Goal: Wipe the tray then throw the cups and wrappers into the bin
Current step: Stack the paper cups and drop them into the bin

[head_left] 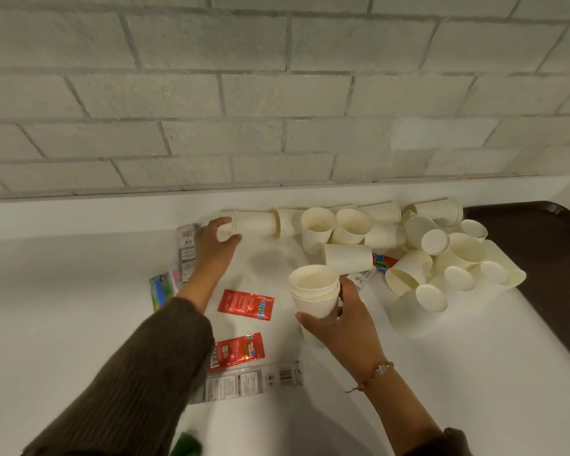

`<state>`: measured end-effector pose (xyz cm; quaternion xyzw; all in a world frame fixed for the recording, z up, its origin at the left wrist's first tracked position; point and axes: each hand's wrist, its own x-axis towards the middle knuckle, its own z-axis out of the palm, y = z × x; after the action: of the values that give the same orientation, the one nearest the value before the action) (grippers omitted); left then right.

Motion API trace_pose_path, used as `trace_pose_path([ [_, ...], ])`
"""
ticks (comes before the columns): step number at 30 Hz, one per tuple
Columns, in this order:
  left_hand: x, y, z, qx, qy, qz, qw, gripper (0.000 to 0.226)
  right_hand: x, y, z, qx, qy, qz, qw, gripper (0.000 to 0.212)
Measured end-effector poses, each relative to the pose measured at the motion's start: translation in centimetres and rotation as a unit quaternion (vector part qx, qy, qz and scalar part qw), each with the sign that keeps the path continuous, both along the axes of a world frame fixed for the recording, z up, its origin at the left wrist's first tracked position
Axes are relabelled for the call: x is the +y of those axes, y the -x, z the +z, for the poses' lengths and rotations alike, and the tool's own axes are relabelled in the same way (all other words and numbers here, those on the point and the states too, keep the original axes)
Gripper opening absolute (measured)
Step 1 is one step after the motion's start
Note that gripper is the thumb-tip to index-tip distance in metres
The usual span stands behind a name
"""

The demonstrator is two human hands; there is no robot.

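Note:
My right hand (pixel 343 327) grips a short stack of white paper cups (pixel 315 291), held upright above the white counter. My left hand (pixel 216 243) reaches far forward and closes its fingers round the end of a lying stack of cups (pixel 254 222) near the wall. A heap of several more white cups (pixel 441 255) lies at the right, some upright, some on their sides. Two red wrappers (pixel 246 305) (pixel 237 351) lie between my arms. Grey wrappers (pixel 254 381) (pixel 187 248) and a blue-green wrapper (pixel 160 289) lie near my left arm. The dark brown tray (pixel 540 245) sits at the far right.
A white brick wall (pixel 277 93) rises right behind the counter (pixel 63 324). Something green (pixel 186 444) shows at the bottom edge, partly cut off. Another red wrapper (pixel 384 261) peeks out from under the cup heap. No bin is in view.

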<state>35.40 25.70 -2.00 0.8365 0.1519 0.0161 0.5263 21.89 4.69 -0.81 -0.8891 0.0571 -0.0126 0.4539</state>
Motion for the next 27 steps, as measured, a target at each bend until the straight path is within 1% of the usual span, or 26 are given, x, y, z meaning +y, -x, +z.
trace_pose_path([
  [3,0.2,-1.8,-0.7,0.036,0.132,-0.008,0.991,0.027,-0.2,-0.1,0.0,0.012,-0.004,-0.007,1.000,0.078],
  [7,-0.1,-2.7,-2.1,0.089,0.177,-0.033,0.980,0.024,-0.5,-0.2,-0.2,0.014,-0.017,-0.012,1.000,0.082],
  [11,-0.3,-1.9,-2.5,0.074,0.221,0.008,0.973,0.028,-1.2,0.1,-0.1,0.006,-0.044,-0.032,0.998,0.093],
  [14,-0.8,1.0,-1.0,0.040,0.210,0.023,0.977,0.032,-1.5,0.9,0.2,-0.036,-0.057,-0.048,0.997,0.096],
  [17,-1.5,6.0,1.2,-0.048,0.142,0.023,0.988,0.030,-1.9,1.8,0.6,-0.054,-0.091,-0.063,0.992,0.092],
  [19,-2.2,9.8,2.7,-0.112,0.117,0.029,0.986,0.029,-2.5,2.5,0.9,-0.055,-0.115,-0.070,0.989,0.081],
  [21,-3.3,13.2,4.2,-0.152,0.129,0.033,0.979,0.028,-3.2,3.5,1.4,-0.052,-0.124,-0.079,0.988,0.068],
  [24,-5.6,16.4,5.6,-0.163,0.160,-0.033,0.973,0.030,-4.9,5.6,2.0,-0.060,-0.119,-0.113,0.985,0.059],
  [27,-8.1,18.0,6.3,-0.174,0.146,-0.106,0.968,0.034,-7.6,7.9,2.3,-0.067,-0.106,-0.155,0.980,0.058],
])
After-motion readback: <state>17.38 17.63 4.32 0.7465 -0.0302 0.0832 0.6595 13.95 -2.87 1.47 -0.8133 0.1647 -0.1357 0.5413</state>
